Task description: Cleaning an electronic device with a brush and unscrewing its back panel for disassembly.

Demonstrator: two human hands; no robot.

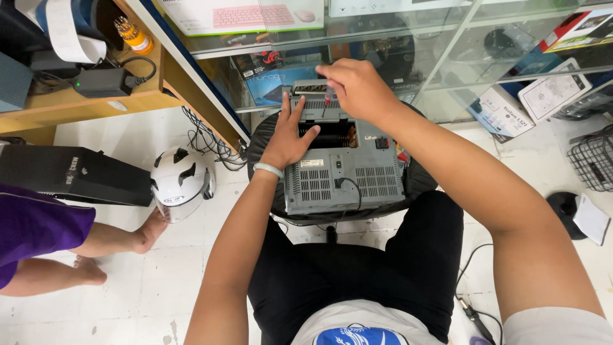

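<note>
Chassis (345, 172), grey, lies on a black stool (418, 182) before my knees, already opened. My left hand (287, 137) presses flat on it; my right hand (357, 86) pinches what looks like a red-handled screwdriver (329, 97) at its far edge.

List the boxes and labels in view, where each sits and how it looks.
Keyboard box: cabinet top, flat, white with pink keyboard picture.
Blue box: inside the glass cabinet, behind the left hand.
White box: floor, right, angled.
White label: small rectangle on the grey unit.
</note>
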